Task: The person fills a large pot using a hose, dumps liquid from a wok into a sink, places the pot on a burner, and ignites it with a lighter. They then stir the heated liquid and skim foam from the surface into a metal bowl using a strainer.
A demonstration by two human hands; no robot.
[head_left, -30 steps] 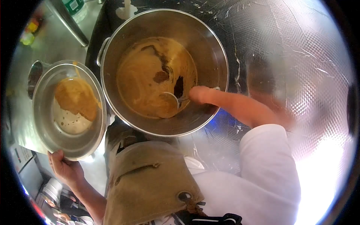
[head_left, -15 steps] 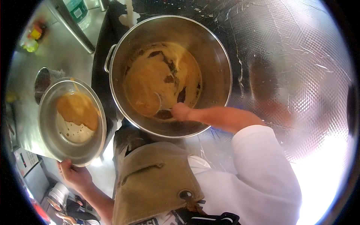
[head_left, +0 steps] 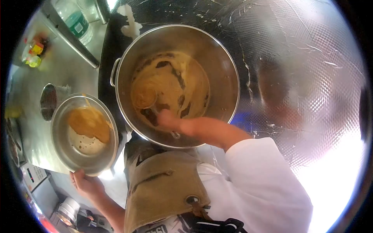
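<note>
A large steel pot (head_left: 221, 73) holds brown liquid (head_left: 194, 77) with orange-yellow foam and dark patches. My right hand (head_left: 171, 121) reaches into the pot, closed round the handle of a ladle (head_left: 145, 97), whose round bowl lies at the liquid's left side. The handle's hooked end shows below my wrist. Left of the pot, my left hand (head_left: 86, 184) grips the near rim of a metal basin (head_left: 62, 139), thumb on the edge. Inside the basin are orange-yellow foam and a little pale liquid, with a streak up its far wall.
Behind the basin stands a metal cup (head_left: 49, 101) with dark contents. A plastic bottle (head_left: 79, 26) with a green label and a metal bar (head_left: 74, 42) are at the upper left. Textured foil sheeting (head_left: 303, 77) covers the right side. Another person's dark clothing shows at the lower left.
My right hand and the ladle have moved left across the pot. The pot and basin sit lower in view, and my left hand still holds the basin.
</note>
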